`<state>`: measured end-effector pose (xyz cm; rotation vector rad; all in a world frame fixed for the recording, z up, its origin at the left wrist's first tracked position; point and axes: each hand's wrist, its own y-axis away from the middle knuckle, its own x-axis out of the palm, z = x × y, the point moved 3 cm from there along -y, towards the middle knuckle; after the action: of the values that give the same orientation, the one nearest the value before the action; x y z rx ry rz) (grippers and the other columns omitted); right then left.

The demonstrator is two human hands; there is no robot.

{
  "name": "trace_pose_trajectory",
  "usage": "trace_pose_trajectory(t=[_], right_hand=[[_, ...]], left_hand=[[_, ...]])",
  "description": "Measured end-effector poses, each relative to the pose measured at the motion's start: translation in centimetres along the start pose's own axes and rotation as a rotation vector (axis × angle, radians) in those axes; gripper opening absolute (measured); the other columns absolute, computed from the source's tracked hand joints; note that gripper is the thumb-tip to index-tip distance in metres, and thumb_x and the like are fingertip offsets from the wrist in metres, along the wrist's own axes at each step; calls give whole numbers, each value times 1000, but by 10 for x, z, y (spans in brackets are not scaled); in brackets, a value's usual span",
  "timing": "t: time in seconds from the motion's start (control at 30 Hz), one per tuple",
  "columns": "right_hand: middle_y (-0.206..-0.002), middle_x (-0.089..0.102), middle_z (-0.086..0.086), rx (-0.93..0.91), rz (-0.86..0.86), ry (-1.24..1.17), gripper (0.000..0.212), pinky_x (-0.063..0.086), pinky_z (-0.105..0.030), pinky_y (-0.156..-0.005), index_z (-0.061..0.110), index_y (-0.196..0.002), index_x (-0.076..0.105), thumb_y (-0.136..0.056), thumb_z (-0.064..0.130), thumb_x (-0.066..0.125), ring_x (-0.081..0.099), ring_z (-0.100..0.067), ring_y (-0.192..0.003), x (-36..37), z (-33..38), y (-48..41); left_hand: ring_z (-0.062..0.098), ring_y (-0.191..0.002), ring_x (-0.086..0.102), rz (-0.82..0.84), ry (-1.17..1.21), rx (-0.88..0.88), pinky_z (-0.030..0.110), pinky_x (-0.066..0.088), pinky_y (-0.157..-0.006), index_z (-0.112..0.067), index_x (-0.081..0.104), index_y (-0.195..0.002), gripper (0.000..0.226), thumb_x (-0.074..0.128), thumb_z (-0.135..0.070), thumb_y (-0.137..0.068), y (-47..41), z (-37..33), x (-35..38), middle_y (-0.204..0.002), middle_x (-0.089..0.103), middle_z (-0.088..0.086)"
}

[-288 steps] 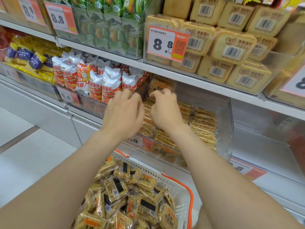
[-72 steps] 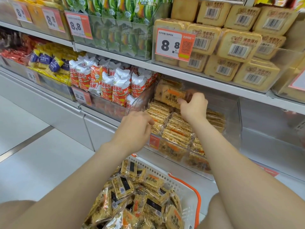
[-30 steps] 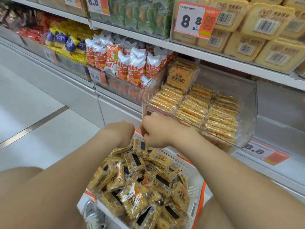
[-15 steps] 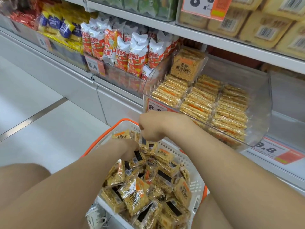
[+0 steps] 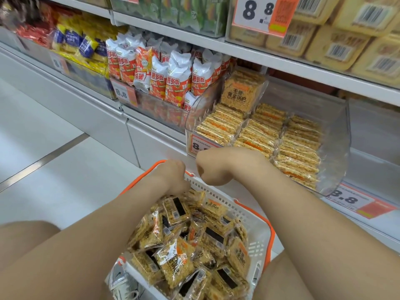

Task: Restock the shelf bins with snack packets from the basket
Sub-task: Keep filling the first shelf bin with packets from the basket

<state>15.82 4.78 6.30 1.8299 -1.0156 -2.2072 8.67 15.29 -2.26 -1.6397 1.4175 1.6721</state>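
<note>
Head view, nearest: white plastic basket [image 5: 258, 234], orange-rimmed, heaped with clear-wrapped golden snack packets [image 5: 173, 263], likely light, slippery, brittle; best pinched by sealed edges. Beyond, left hand [image 5: 173, 176] down among them, right hand [image 5: 216, 167] curled above; impossible to tell whether either holds anything. Farthest, clear plastic shelf bin [image 5: 333, 131], part-filled.

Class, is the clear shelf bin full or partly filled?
Partly filled: three rows of packets lie low in the clear bin, bare wall above.

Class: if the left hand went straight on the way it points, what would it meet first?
Probably the snack packets heaped in the basket: the left hand points down into it, fingertips hidden, depth unclear.
</note>
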Motion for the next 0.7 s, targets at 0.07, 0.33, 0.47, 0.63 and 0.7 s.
trace_pose_trajectory(t=[0.07, 0.33, 0.47, 0.63, 0.7], right_hand=[[-70, 48, -8, 13, 8, 10, 22, 36, -37, -56, 12, -71, 51, -92, 6, 51, 41, -28, -63, 1, -3, 4], [-116, 74, -12, -65, -43, -94, 69, 62, -49, -89, 3, -125, 66, -85, 58, 74, 72, -32, -104, -1, 1, 20], [-77, 60, 0, -137, -170, -272, 32, 45, -30, -53, 9, -95, 64, -92, 39, 75, 57, -14, -61, -11, 4, 29], [-102, 72, -13, -128, -266, -636, 21, 66, -39, -65, 6, -116, 63, -100, 20, 68, 75, -19, -76, -28, -11, 47], [-106, 73, -12, -96, -321, -773, 22, 66, -42, -69, 9, -120, 64, -101, 19, 66, 76, -21, -79, -35, -19, 55]], left_hand=[[26, -53, 46, -64, 143, -22, 31, 32, -50, -13, 38, -58, 44, 65, -29, -89, 8, -2, -17, -57, 43, 14], [20, -49, 52, -94, 741, -110, 33, 53, -58, -6, 65, -60, 35, 62, -24, -89, 45, -6, -65, -50, 61, 3], [19, -46, 45, -85, 985, -78, 39, 60, -66, -7, 62, -67, 27, 63, -21, -90, 54, -15, -82, -55, 53, 6], [15, -58, 53, -336, 1078, 125, 31, 50, -63, -3, 71, -90, 29, 63, -28, -101, 56, -29, -99, -63, 57, -2], [8, -63, 59, -442, 1077, 169, 25, 51, -63, -14, 76, -91, 29, 60, -36, -103, 57, -34, -104, -67, 62, -14]])
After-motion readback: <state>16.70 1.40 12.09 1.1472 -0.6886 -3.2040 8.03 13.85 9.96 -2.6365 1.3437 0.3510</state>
